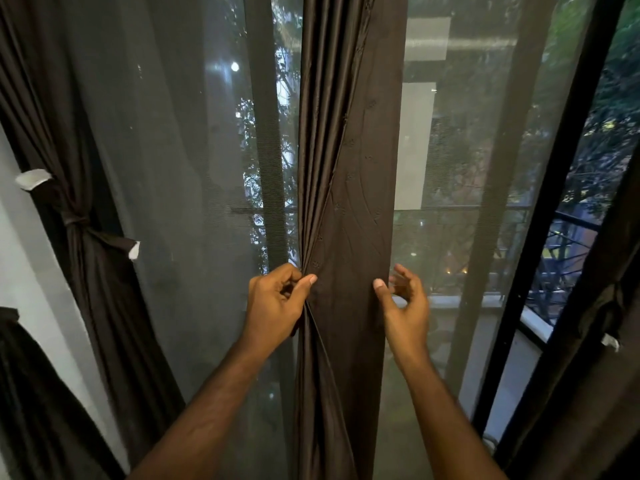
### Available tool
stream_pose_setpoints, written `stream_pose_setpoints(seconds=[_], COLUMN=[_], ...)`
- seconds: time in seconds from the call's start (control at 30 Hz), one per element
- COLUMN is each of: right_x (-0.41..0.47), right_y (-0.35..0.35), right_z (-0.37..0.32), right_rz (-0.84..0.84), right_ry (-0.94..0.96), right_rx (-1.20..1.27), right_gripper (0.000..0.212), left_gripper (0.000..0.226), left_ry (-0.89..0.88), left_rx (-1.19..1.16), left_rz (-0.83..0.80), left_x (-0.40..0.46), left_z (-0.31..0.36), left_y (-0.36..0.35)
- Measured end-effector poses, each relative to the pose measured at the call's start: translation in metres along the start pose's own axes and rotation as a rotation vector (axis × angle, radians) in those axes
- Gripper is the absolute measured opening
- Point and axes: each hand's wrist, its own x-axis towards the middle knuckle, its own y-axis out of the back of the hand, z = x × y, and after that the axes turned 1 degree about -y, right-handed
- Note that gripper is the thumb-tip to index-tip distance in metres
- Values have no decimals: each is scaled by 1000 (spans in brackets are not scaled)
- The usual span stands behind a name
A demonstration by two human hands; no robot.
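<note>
Middle curtain (356, 168): a dark brown panel hanging straight down at the centre of the window, between the two hands.
Left hand (277, 303): fingers and thumb curled round the pleats bunched at the panel's left edge, a firm pinch that keeps the folds gathered in one place.
Right hand (405, 306): holding nothing. Its thumb (380, 285) lies on the fabric's right edge and the fingers are loosely spread just past it, probably placed to close on that edge.
Step in hand: judged as gathering the panel into a narrow bundle, edge toward edge.
Tied curtain (86, 254): knotted at mid-height on the left, well apart — a likely model for the finished state.
Mesh screen (190, 168): behind the panel.
Balcony railing (568, 244): outside, right.
</note>
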Motion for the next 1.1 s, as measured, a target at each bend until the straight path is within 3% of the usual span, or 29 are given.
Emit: stream_pose_setpoints(seconds=[0.07,0.23,0.4,0.7,0.87,1.0,1.1], right_x=[-3,-26,-57,-57,-59,-60,-59], right_y=[-2,-3,-31,-56,-64,-68,-65], right_z=[1,0,4,6,4,9,9], right_rz=[43,237,66,-11,-28,-46,-158], right_ry=[41,245,657,704,781,769,740], right_rx=[-33,-184,-389,-453,-512,-502,-424], right_gripper=[20,15,14,16,7,12,22], left_gripper=[36,38,34,32,36,37,33], left_ry=[5,-39,-85,-60,-41,-64,-35], left_rx=[9,90,156,117,45,29,12], left_rz=[22,75,83,6,-16,-34,-26], left_x=[-1,-4,-6,-7,-3,-1,3], left_z=[-1,1,3,-2,-3,0,-6], left_y=[-1,-12,-23,-21,-16,-13,-7])
